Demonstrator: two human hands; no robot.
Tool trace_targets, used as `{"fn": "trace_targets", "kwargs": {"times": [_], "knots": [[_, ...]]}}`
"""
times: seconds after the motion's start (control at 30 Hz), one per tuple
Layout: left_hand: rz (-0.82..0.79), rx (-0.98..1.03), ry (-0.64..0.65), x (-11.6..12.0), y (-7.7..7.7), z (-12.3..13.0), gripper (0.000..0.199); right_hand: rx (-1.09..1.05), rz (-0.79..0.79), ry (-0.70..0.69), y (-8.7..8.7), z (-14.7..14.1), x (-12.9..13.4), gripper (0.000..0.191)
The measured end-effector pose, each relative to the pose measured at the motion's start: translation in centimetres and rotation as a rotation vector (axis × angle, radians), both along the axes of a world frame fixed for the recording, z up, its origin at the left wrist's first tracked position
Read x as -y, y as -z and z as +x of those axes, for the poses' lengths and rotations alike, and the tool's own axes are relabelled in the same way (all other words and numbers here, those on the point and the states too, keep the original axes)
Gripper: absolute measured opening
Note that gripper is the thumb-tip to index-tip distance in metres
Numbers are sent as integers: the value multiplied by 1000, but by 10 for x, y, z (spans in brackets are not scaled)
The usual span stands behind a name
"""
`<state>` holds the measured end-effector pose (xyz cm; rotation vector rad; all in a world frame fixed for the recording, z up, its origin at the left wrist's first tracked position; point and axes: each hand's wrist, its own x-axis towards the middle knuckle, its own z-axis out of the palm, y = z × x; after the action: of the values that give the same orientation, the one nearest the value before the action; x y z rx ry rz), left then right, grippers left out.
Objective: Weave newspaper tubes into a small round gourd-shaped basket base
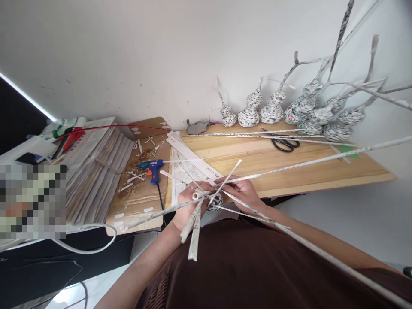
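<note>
Rolled newspaper strips (195, 231) fan out from a small woven paper piece (215, 202) held close to my body, above the table's front edge. My left hand (189, 204) is closed round the left side of this piece, and a short rolled tube end shows over its fingers. On the right, my right hand (243, 193) pinches a long paper strip (302, 164) where it meets the weaving. That strip runs far off to the right. Another long strip slants down to the lower right across my right forearm. Crossing strips hide part of the fingers.
Several woven paper gourds (249, 115) stand along the wall at the back right. Black scissors (285, 143) and loose strips lie on the wooden table (309, 171). A blue glue gun (155, 169) lies on cardboard (138, 210), left, beside stacked newspapers (99, 171).
</note>
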<state>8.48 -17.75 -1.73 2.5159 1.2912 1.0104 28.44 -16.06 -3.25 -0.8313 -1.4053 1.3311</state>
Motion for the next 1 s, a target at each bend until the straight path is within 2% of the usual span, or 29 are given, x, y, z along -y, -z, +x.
{"fn": "trace_targets", "kwargs": {"times": [0.1,0.27,0.4,0.5,0.67,0.83,1.0], "knots": [[2,4,-27,1,-3,1,19,3,7,-21,0,-3,3,26],[-7,-5,-26,2,-4,0,15,23,0,44,-8,-8,14,26],[-45,-23,-54,1,-4,1,13,147,121,113,-12,-3,16,19],[-40,9,-57,1,-9,4,16,211,179,151,-10,1,13,21],[-4,57,-116,1,-18,11,16,97,70,172,-6,-3,11,18],[-5,86,-113,2,-18,12,15,-80,-7,165,-8,-7,10,20],[10,40,-81,-1,-15,10,18,-53,-30,137,-3,-5,9,25]]}}
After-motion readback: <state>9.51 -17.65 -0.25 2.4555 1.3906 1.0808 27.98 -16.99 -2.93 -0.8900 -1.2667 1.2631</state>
